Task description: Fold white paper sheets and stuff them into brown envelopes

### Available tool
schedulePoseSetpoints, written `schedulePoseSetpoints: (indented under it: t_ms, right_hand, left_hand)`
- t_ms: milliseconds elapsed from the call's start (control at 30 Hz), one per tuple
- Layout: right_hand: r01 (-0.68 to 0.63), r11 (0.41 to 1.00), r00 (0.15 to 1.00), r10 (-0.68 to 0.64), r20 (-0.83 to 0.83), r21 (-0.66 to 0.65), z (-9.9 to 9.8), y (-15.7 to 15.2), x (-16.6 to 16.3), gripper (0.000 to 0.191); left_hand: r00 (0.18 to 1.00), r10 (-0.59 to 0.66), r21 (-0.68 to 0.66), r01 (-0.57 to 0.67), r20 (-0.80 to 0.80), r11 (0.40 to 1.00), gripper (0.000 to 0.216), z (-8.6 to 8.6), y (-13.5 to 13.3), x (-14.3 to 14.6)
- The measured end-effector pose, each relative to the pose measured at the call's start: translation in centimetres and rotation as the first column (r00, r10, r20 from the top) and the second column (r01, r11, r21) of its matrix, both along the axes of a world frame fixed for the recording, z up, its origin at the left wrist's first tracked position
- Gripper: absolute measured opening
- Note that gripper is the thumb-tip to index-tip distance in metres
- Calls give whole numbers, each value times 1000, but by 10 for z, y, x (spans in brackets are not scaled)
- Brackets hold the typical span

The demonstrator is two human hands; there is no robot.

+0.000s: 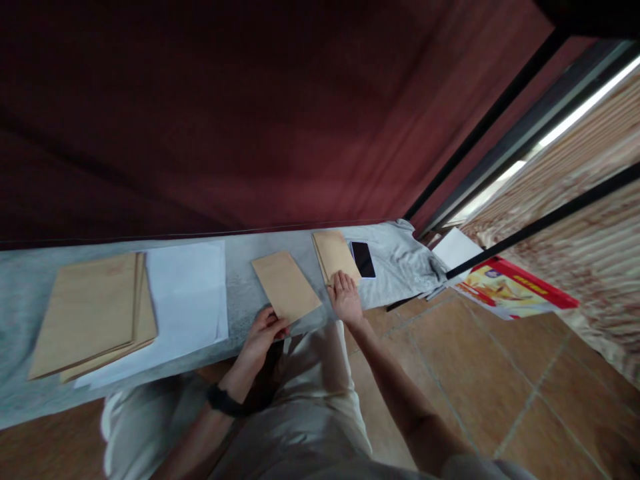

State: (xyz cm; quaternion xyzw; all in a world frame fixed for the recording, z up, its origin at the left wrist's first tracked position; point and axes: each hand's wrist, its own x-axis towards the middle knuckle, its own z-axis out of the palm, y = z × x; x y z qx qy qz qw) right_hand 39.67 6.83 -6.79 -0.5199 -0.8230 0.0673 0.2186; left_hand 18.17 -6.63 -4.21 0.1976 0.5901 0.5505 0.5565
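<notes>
My left hand (263, 331) pinches the near edge of a single brown envelope (286, 285) that lies on the grey cloth-covered table (30, 293). My right hand (345, 296) rests flat, fingers stretched out, on the near end of a small stack of brown envelopes (333, 252) to the right. A black band sits on my left wrist.
A black phone (363, 259) lies right of the small stack. At the left, a larger pile of brown envelopes (90, 313) lies beside white sheets (187, 293). A red and yellow printed sheet (505, 287) and white paper lie at the right, above the tiled floor. A dark red curtain hangs behind.
</notes>
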Motion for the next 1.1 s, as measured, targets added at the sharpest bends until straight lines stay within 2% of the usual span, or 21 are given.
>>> schedulePoseSetpoints:
  t_ms: [167,333,433,600,767,933,1100]
  right_hand:
    - [-12,1000,1000,12,29,2,-21,-12,-8,55]
    - [0,999,999,1,32,-39,-12,-11,-8,52]
    - [-16,999,1000,17,20,-47,-6,-8,-8,48]
    - [-43,999,999,43,2,-33,-2,-12,-8,27]
    - [-110,994,983,107,-152,-16,-5,-21,6,38]
    - [120,992,946,-124,-300,-32,-5,-16,37,40]
    - [303,953,918,-298,-260,-20,4,8,54,41]
  left_hand:
    - [999,-39,-4,39,4,999,51,3,-1,-2]
    - [997,-71,15,71,-3,997,53,10,10,-1]
    - [994,-111,65,112,-19,992,52,18,33,5]
    - [982,-177,135,185,-69,973,46,25,83,26]
    - [973,-216,148,227,-86,963,32,18,118,48]
    - [958,-256,118,271,-129,955,23,14,141,66]
    - [936,-290,77,310,-201,948,22,9,152,78]
